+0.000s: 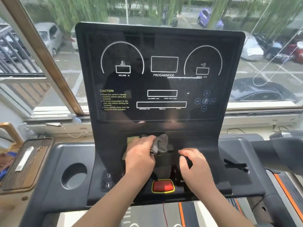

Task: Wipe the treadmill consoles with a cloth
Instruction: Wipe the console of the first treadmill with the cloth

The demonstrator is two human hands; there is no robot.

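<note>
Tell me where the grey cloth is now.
In the head view, the grey cloth is low and central on the console, gripped by the left hand, above the red button.

Bright daylight comes at you through the window [270, 66] ahead, so the black console [164, 35] is backlit and its glossy display panel [164, 82] mirrors a dim silhouette and pale streaks. Your left hand [139, 154] and right hand [195, 164] are evenly lit, casting only faint shadows. The grey cloth [161, 143] looks slightly smeared, the trees [78, 10] and parked cars [49, 36] outside are soft, and your wide lens bows the wooden window frame [41, 51].
</note>
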